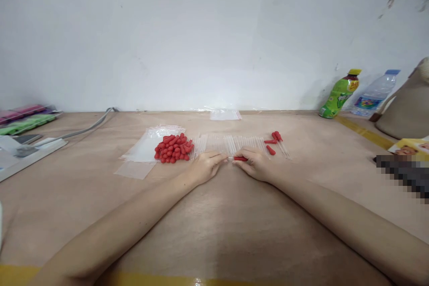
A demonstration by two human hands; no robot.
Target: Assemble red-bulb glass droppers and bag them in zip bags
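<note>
Fingers of the right hand (256,164) are pinching a red bulb (240,158), the left hand's (208,165) are pinching its clear tube (231,158); crooked pressing could be snapping it.

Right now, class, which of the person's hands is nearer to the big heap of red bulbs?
Left. The left hand is just right of the heap of red bulbs; the right hand is farther right, holding a single red bulb.
</note>
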